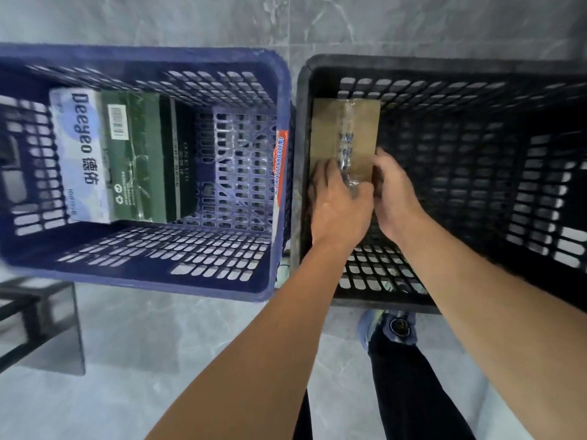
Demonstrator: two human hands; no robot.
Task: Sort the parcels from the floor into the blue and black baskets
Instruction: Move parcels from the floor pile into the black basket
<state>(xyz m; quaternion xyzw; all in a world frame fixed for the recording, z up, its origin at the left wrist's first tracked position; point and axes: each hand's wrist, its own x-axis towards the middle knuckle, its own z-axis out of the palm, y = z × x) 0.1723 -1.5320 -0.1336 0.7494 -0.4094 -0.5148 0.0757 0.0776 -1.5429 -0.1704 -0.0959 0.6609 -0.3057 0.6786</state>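
A brown cardboard parcel [346, 128] with clear tape down its middle lies inside the black basket [444, 69], against its left wall. My left hand [338, 204] grips the parcel's near end from the left. My right hand [395, 192] grips the same end from the right. The blue basket [279, 77] stands to the left of the black one. It holds a white and blue box [77, 154] printed "Deeyeo" and a dark green box [143, 160] beside it.
Grey marbled floor tiles [190, 344] surround both baskets. A grey panel with a dark frame [47, 328] stands at the lower left. My leg in dark trousers and a blue shoe [390, 328] are below the black basket.
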